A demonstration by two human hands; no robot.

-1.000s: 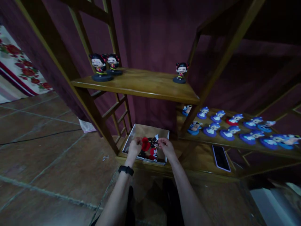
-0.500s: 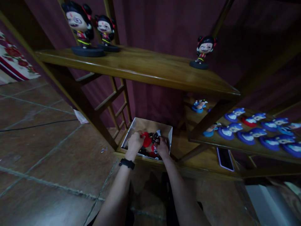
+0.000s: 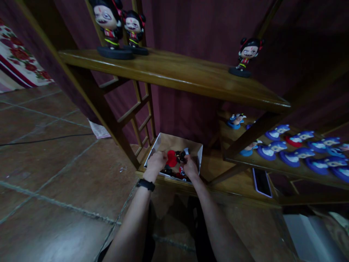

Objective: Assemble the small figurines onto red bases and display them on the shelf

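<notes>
Right hand (image 3: 191,168): formerly at right of box (image 3: 180,142) with fingers extended; now lower toward near side, fingers curled in at right edge of black figure (image 3: 180,156); grip or mere touch unclear. 
Red-and-white piece (image 3: 182,170): formerly uncovered, now partly behind that hand. 
Viewpoint: shifted; upper shelf (image 3: 174,72) appears larger and higher. 
Left-end figure (image 3: 110,22): head now cropped at top. 
Far-row blue figure (image 3: 250,125): now mostly hidden by post (image 3: 255,133).

wooden shelf (image 3: 177,72) is overhanging the box (image 3: 181,142), lattice (image 3: 133,110) is bounding the left, slanting post (image 3: 252,135) is obstructing the right, curtain (image 3: 182,112) is barring the back, open front is admitting left hand (image 3: 156,161) and right hand (image 3: 191,168)
</notes>
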